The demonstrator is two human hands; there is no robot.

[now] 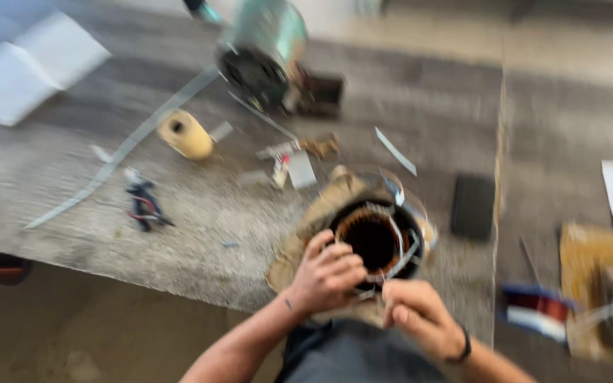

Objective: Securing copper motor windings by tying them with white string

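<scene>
1. My left hand (328, 273): fingers curled over the near rim of the motor stator (376, 237), gripping it; the stator sits at the near edge of the worktable (72, 184), just in front of my body.
2. My right hand (414, 312): closed around something thin at the stator's near edge, likely a pale insulating strip (400, 237); motion blur stops me telling exactly what it holds.
3. Copper windings (363, 223): visible as a reddish ring inside the bore.
4. Handling note, my judgement: keep the left grip steady so the core does not turn, and feed the strip gently so it does not scrape the copper.
5. Surroundings: roll of tape (184, 133), second motor housing (264, 50), white paper (26, 67).
6. Unclear: the whole frame is smeared; small table parts are unidentifiable, and the right-hand objects are cut off.
</scene>
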